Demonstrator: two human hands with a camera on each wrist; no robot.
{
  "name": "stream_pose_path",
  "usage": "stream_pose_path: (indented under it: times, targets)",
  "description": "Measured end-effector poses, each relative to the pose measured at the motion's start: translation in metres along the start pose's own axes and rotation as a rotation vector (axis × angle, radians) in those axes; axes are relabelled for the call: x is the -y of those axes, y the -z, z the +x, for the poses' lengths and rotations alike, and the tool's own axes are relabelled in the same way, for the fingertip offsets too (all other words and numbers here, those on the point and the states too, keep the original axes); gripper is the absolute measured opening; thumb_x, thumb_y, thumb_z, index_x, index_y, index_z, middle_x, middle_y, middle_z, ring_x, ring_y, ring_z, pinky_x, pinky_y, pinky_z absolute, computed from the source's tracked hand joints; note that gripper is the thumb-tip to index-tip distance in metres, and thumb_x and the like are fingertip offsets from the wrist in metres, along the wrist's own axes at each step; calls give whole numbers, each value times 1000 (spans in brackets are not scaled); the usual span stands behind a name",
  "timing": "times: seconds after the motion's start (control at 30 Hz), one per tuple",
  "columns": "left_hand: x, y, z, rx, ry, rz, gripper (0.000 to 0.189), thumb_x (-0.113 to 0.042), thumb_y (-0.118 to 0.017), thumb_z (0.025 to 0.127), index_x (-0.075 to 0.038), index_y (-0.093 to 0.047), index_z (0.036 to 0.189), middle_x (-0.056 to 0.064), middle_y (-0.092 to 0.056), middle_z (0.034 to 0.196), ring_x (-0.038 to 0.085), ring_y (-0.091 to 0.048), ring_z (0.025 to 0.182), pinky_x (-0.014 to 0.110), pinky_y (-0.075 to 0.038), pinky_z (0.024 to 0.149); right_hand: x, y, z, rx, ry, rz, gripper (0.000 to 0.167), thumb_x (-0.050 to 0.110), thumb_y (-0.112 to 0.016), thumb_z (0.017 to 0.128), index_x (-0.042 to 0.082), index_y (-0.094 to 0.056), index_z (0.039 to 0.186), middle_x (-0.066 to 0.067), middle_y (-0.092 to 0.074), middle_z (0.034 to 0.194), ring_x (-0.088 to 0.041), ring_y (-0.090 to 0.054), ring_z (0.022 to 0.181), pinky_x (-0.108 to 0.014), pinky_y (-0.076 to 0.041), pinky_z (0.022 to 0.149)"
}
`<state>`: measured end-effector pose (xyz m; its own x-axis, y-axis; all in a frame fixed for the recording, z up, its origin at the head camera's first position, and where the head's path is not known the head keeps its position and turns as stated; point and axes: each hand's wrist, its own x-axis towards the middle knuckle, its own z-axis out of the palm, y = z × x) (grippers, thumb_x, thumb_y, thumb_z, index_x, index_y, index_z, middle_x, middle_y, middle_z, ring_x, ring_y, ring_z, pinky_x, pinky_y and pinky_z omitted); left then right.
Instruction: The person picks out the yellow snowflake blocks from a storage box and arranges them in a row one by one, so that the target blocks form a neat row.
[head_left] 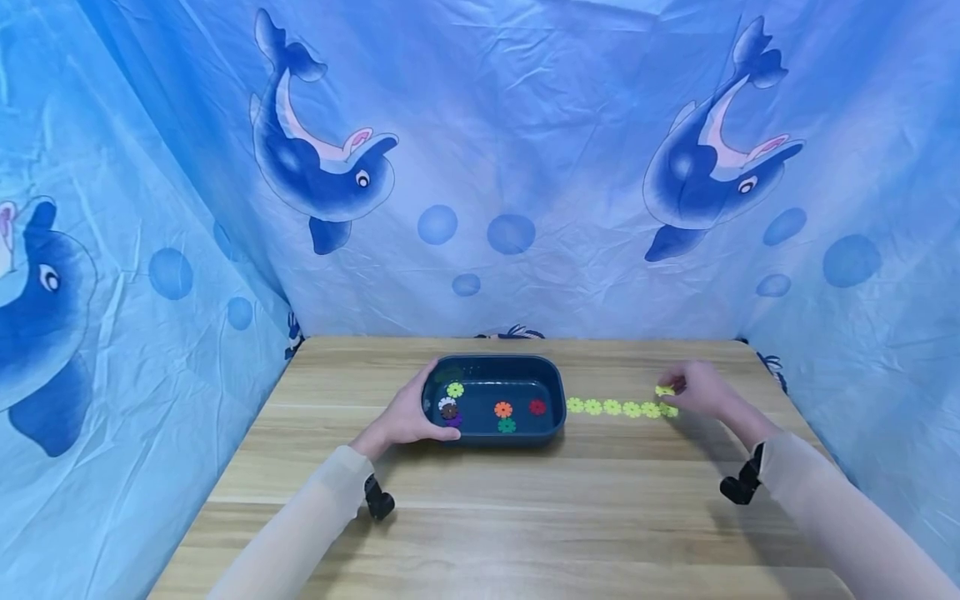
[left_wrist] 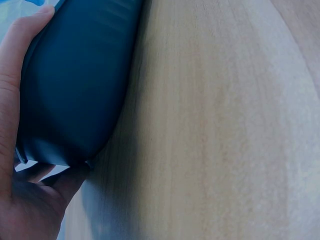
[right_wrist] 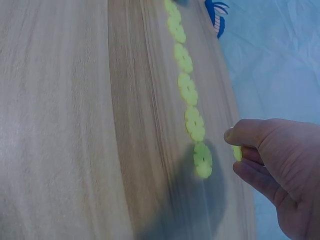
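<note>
A dark blue plastic box (head_left: 517,387) stands on the table, and my left hand (head_left: 408,414) grips its left end, thumb along the front rim. In the left wrist view the fingers (left_wrist: 70,182) reach round the end of the box (left_wrist: 80,80). My right hand (head_left: 697,389) pinches a yellow flower-shaped plastic disc (right_wrist: 237,153) between thumb and fingers, above the table. Below it runs a row of several matching yellow discs (head_left: 612,407), laid in a line from the box's right side. The last disc (right_wrist: 203,161) lies nearest the right hand, partly in its shadow.
Inside the box lie loose discs: a yellow-green one (head_left: 455,389), an orange one (head_left: 503,409), a green one (head_left: 507,425), a red one (head_left: 537,407), and a white, brown and purple cluster at the left. A dolphin-printed curtain (head_left: 480,167) hangs behind the wooden table (head_left: 510,517).
</note>
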<state>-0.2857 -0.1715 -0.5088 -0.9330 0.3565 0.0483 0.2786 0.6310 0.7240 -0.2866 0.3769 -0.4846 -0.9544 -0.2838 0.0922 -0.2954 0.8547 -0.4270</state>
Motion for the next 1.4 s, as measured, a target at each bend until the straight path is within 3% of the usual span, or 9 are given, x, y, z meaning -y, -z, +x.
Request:
stream_pose_path:
  times: [0.3, 0.73, 1.4]
  targets:
    - [1, 1, 1, 1, 0, 11, 142, -48, -101, 66, -12, -13, 172, 19, -28, 175, 45, -34, 158, 68, -33, 125, -7, 1, -12, -17, -41, 0, 22, 13, -81, 91, 0, -79, 107, -14, -78, 99, -28, -72, 90, -47, -63, 79]
    - [1, 1, 0, 2, -5, 18, 142, -47, -100, 68, -13, -11, 172, 20, -27, 175, 45, -33, 159, 68, -33, 125, -16, 0, -25, -22, -89, 8, 24, 11, -81, 90, -3, -78, 109, -19, -77, 103, -33, -72, 94, -50, -63, 82]
    - [2, 1, 1, 6, 9, 27, 141, -48, -100, 68, -17, -11, 172, 18, -25, 176, 44, -30, 160, 67, -32, 126, -29, -6, -34, -35, -104, -11, 24, 12, -83, 88, -3, -78, 106, -15, -76, 97, -27, -70, 88, -44, -61, 76]
